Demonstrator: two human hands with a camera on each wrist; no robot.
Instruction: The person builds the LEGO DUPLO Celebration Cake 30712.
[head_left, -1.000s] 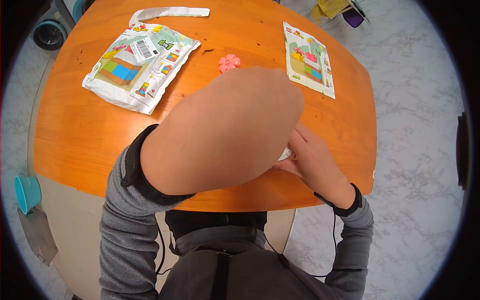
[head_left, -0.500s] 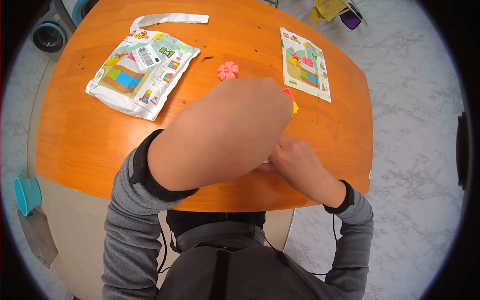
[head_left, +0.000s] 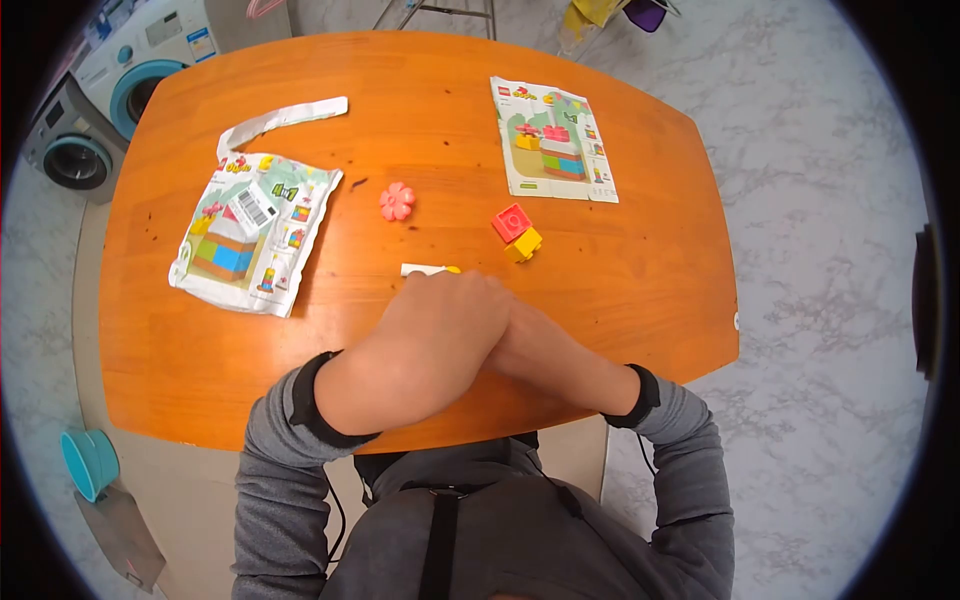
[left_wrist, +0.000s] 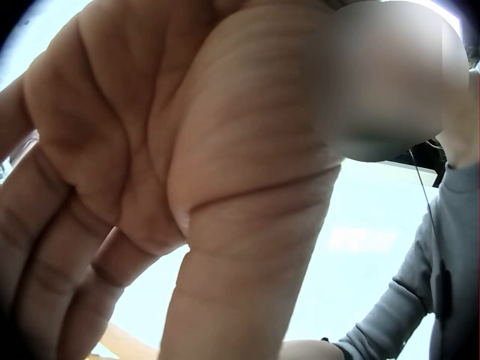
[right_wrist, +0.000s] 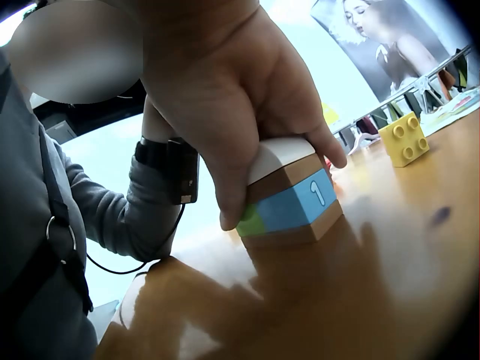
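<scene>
My right hand [right_wrist: 247,90] grips a small stack of toy building bricks [right_wrist: 300,201] on the table, thumb on one side and fingers on the other. Brown layers sit below and above a blue and green layer marked 1, with a white top. In the head view my left hand [head_left: 445,315] crosses over the right one and hides it. Its palm and spread-down fingers [left_wrist: 49,247] fill the left wrist view; the fingertips are hidden, so I cannot tell what they hold. A white piece [head_left: 420,269] and a yellow bit [head_left: 453,270] show just past its knuckles.
Beyond the hands lie a pink-red brick [head_left: 511,222] and a yellow brick [head_left: 524,246], with a pink flower piece [head_left: 397,201] further left. A printed bag [head_left: 250,235] and torn strip [head_left: 290,120] lie left, a leaflet [head_left: 555,140] at the back right.
The head view has shifted, showing more of the table's far side. My left hand has lowered across the right one, which has moved left. The pink-red and yellow bricks now show fully.
</scene>
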